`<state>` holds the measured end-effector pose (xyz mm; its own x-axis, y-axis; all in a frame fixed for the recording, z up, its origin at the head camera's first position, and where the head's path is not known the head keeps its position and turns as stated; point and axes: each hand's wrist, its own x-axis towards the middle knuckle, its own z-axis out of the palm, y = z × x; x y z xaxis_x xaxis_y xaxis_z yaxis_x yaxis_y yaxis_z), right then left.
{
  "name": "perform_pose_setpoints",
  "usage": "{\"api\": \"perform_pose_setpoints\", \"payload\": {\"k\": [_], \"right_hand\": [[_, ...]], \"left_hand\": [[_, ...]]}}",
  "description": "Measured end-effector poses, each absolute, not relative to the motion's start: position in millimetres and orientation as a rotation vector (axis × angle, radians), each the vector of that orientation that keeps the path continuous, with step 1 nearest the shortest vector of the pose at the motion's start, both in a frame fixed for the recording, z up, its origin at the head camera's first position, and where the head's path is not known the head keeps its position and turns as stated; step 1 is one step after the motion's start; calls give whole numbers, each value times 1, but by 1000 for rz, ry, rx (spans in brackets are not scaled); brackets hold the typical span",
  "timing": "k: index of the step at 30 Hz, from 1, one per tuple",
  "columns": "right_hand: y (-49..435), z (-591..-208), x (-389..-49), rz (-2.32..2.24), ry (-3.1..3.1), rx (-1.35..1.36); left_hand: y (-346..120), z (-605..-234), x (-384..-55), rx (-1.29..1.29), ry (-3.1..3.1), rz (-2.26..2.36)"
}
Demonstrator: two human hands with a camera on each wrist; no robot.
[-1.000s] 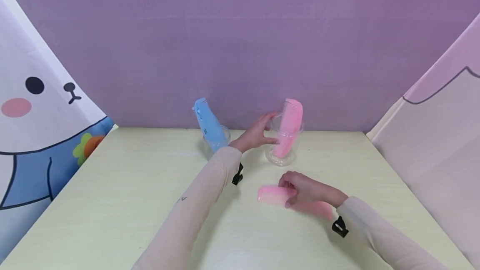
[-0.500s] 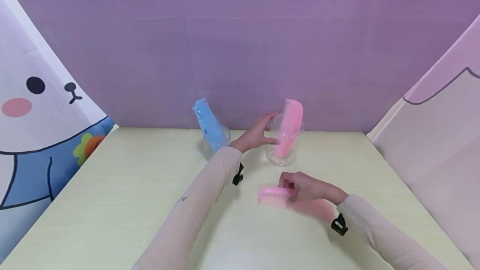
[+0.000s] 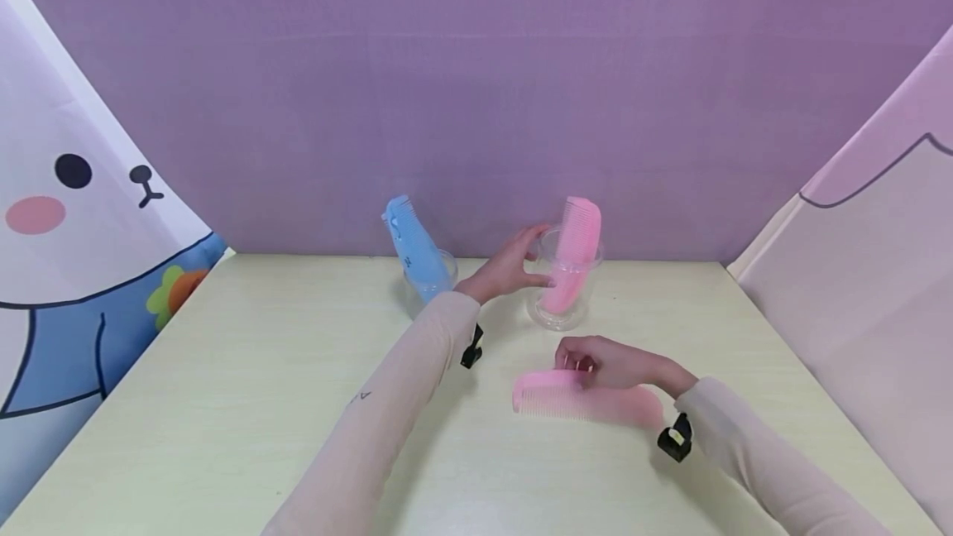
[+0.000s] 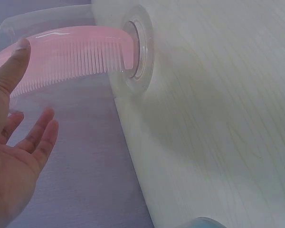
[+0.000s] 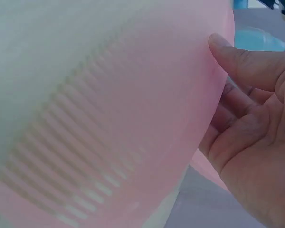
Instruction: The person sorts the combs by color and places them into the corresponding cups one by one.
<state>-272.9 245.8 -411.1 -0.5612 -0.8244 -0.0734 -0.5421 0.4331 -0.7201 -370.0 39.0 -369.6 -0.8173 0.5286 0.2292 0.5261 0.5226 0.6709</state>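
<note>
My right hand [image 3: 612,362] pinches a pink comb [image 3: 551,395] by its spine, low over the table. In the right wrist view the thumb presses the face of this comb [image 5: 147,95], with the fingers behind it. My left hand [image 3: 506,269] holds the side of a clear plastic cup [image 3: 554,323], thumb on the near side and fingers toward the back. Inside that cup another pink comb [image 3: 579,230] leans to the right. The left wrist view shows the comb [image 4: 71,47] through the cup wall, with the left thumb [image 4: 16,61] against the cup.
A second clear cup [image 3: 449,263] stands behind the left forearm with blue combs [image 3: 417,246] leaning left in it. The pale wooden table [image 3: 223,404] ends at a purple backdrop [image 3: 462,89]. Printed cloth [image 3: 82,255] hangs at the left, and pale cloth [image 3: 878,288] at the right.
My right hand has risen slightly, and the comb in it has tipped so that its spine is up and its teeth point down. The left hand and both cups keep their places.
</note>
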Motion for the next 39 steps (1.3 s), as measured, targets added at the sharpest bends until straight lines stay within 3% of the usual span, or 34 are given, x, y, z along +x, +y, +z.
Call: {"api": "perform_pose_setpoints", "payload": {"k": [23, 39], "right_hand": [[291, -365, -290, -1144, 2293, -1087], [318, -322, -302, -1468, 2495, -821]], "left_hand": [[39, -370, -368, 959, 2715, 1231], [40, -367, -366, 941, 2715, 1222]]}}
